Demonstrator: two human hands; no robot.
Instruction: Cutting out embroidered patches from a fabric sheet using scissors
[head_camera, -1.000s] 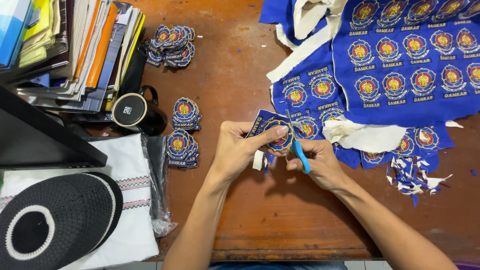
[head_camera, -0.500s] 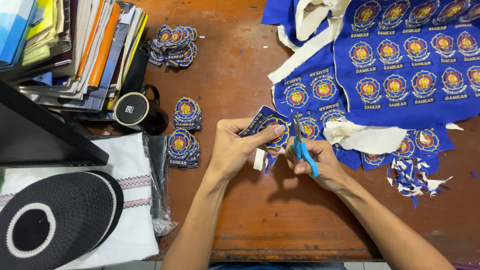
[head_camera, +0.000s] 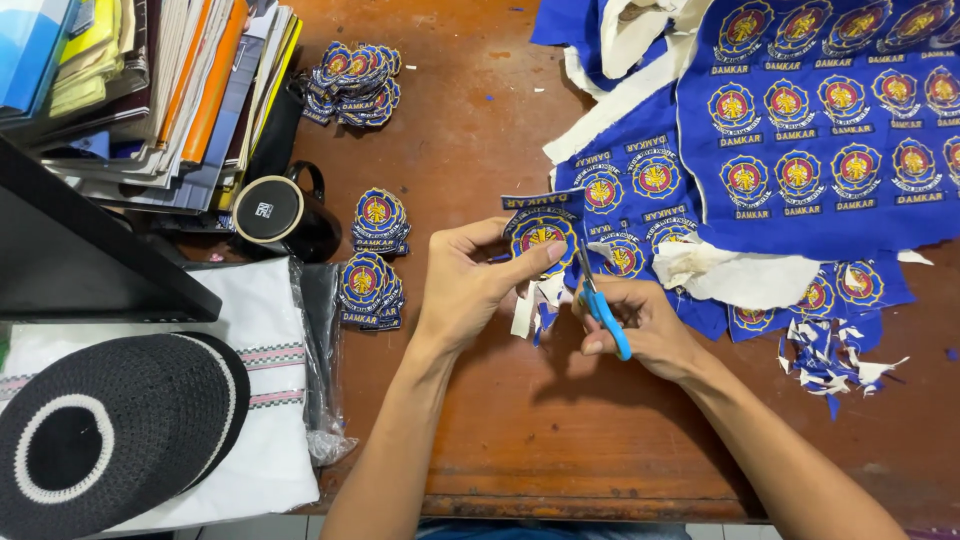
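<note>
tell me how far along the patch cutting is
Done: three stacks of cut patches on the wooden table. In hand: the left hand holds one patch while the right hand trims it with blue-handled scissors. Left: the blue sheet with many uncut patches.

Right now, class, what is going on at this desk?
A person is cutting out a blue badge: the left hand holds it while the right hand works blue-handled scissors along its edge. A blue cloth sheet of uncut badges lies to the right, scraps below it, and stacks of cut badges to the left.
</note>
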